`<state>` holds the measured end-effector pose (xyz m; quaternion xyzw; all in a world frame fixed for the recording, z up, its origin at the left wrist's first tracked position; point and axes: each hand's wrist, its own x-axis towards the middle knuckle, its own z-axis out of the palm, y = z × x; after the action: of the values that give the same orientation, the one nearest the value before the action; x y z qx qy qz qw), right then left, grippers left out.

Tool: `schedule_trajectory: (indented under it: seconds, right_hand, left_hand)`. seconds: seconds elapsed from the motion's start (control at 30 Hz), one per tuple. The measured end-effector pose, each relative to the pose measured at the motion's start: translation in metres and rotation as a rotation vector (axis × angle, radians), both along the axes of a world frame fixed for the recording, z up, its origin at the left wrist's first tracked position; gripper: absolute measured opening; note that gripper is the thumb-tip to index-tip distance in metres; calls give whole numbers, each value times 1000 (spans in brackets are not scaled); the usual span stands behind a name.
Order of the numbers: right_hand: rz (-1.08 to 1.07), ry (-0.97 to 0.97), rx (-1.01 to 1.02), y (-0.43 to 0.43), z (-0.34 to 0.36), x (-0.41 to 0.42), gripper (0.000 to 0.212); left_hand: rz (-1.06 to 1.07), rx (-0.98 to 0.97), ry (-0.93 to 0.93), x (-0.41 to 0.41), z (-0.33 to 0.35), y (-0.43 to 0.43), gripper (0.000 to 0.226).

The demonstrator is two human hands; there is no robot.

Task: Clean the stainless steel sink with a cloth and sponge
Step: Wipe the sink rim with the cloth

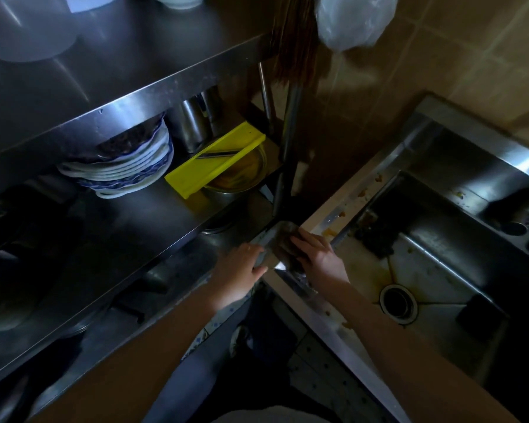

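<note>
The stainless steel sink (458, 264) lies at the right, its basin stained orange-brown with food bits around the round drain (398, 303). A dark clump of debris (376, 236) sits at the basin's near-left corner. Both hands meet at the sink's left corner rim. My left hand (242, 264) grips the edge of a grey cloth (274, 239) spread over that corner. My right hand (315, 254) presses flat on the same cloth. A dark rectangular sponge (478, 315) lies in the basin, right of the drain.
A steel shelf rack (104, 227) stands at the left, holding stacked blue-and-white plates (119, 166), a yellow slicer (214, 160) over a metal bowl and steel cups. A plastic bag (351, 19) hangs above. Dishes (526, 221) sit at the sink's far right.
</note>
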<state>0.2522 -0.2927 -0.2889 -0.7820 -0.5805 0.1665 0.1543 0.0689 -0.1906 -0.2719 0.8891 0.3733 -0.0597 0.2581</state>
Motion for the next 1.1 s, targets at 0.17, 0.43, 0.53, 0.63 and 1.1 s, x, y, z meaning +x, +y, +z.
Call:
schedule_trajectory:
  seconds: [0.17,0.43,0.53,0.63,1.1]
  right_hand:
    - [-131,6,26,4,-3,18,49]
    - [-212,-7,41,14,-6,44,47]
    - [-240,-12,46,19,-3,54,50]
    - [-282,-25,36,25,-3,66,49]
    - [-373,86,125,19,-9,54,48]
  left_hand:
    - [-116,54,46,7,-16,-12,64]
    - [-209,160,36,17,-28,-14,62]
    - [-220,118,-1,18,-24,-14,61]
    - [-240,104,-5,19,-23,-12,61]
    - [-329,70,-67,25,-29,4,63]
